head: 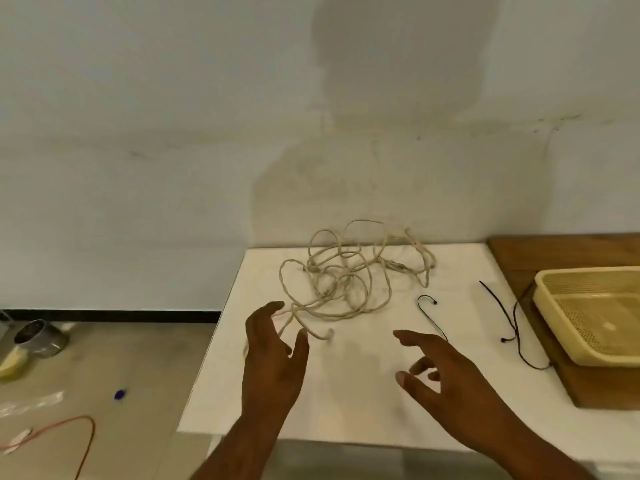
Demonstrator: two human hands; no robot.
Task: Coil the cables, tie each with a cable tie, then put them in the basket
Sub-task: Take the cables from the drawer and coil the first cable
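White tabletop [349,400], cable tangle [333,283] near back edge

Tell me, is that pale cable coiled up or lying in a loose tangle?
A loose tangle. The pale cable sprawls in uneven loops on the white table, with nothing binding it.

White table [346,393] bearing a tangled cream cable [329,287] at its far edge, one black cable tie [429,322] just right of the cable, more black ties [497,301] farther right, a wooden board [519,258] beyond.
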